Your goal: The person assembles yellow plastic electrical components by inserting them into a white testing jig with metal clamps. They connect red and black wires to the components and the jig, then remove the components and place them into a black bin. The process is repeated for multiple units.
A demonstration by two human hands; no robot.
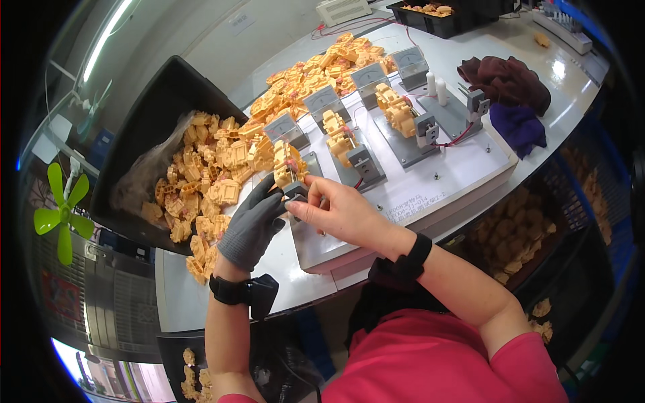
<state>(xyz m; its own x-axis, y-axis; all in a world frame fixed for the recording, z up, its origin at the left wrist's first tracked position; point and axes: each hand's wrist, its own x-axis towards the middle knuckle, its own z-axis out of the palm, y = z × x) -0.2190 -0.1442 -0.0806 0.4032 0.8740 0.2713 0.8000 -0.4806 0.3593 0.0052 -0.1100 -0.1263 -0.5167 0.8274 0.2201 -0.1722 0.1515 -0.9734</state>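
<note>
A: Where does the yellow part [287, 163] lie from your grip?

B: Just beyond your fingertips, on the nearest fixture [295, 189]. Your gloved left hand [252, 225] curls against its near-left side; your bare right hand [339, 211] pinches at the clamp. Part's long axis runs away from you.

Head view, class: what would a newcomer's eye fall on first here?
The heap of yellow plastic parts spilling from a black bin at left stands out first. At centre, a gloved left hand and bare right hand meet at a yellow part on the white test fixture.
</note>
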